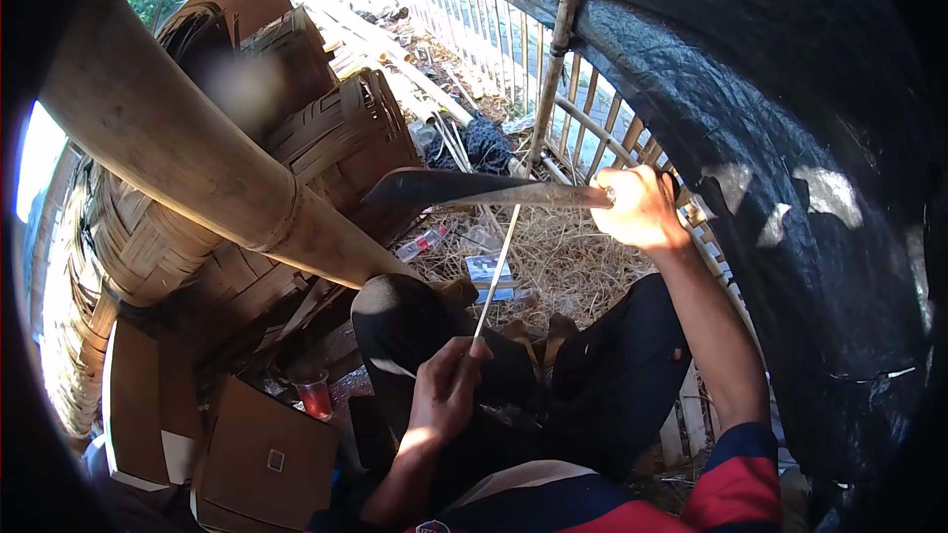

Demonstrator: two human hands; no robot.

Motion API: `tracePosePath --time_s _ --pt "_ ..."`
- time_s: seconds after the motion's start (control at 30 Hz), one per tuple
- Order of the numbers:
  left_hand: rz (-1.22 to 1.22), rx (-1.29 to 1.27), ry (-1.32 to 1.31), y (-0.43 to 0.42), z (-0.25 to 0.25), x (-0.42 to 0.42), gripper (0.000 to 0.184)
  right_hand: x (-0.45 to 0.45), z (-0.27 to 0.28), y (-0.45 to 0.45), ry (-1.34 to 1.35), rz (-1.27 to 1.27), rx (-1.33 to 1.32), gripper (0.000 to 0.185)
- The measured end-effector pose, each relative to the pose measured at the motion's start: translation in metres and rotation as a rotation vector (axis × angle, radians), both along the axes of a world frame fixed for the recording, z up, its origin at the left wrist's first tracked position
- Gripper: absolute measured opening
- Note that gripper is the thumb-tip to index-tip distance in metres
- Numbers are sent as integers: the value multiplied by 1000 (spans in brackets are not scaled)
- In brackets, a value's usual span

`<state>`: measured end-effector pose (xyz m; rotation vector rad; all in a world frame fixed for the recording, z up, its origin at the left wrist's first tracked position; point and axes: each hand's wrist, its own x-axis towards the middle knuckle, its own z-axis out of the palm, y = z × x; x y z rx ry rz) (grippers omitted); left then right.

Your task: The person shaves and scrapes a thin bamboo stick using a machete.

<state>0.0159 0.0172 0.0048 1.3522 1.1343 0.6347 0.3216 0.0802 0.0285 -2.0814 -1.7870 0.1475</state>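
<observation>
My right hand (640, 205) is closed around the handle of a machete (484, 189), whose long dark blade points left across the view. Between the thumb and fingers of my left hand (446, 385) is a thin pale bamboo strip (498, 276). The strip slants up and away from my lap, and its upper part meets or passes behind the blade; I cannot tell whether they touch. Most of the machete's handle is hidden by my right fingers. Both hands are above my dark-trousered legs.
A thick bamboo pole (227, 173) slants across the left, before stacked woven baskets (346, 128). Cardboard boxes (267, 454) and a cup of red liquid (314, 397) stand lower left. Shavings (583, 247) cover the ground ahead. A black tarp (750, 138) hangs right, beside a slatted bamboo fence (592, 118).
</observation>
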Motion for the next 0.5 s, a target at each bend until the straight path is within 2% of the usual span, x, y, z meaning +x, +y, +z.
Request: tracePosePath --time_s 0.07,0.17,0.33,0.4,0.5 --pt "-5 -33 18 -4 -4 -3 25 10 -11 1 -60 5 37 15" --pt "16 -94 -51 -5 -14 -1 26 -9 -8 -11 30 77 -51 15" --pt "-15 -163 -104 -5 -14 -2 27 -43 -24 -21 -85 436 222 7" --pt "-25 -188 -116 -7 -10 -7 27 -42 -19 -16 -88 433 140 11" --pt "32 -230 -163 -7 -1 -13 29 -25 -3 -5 -39 209 -91 18"
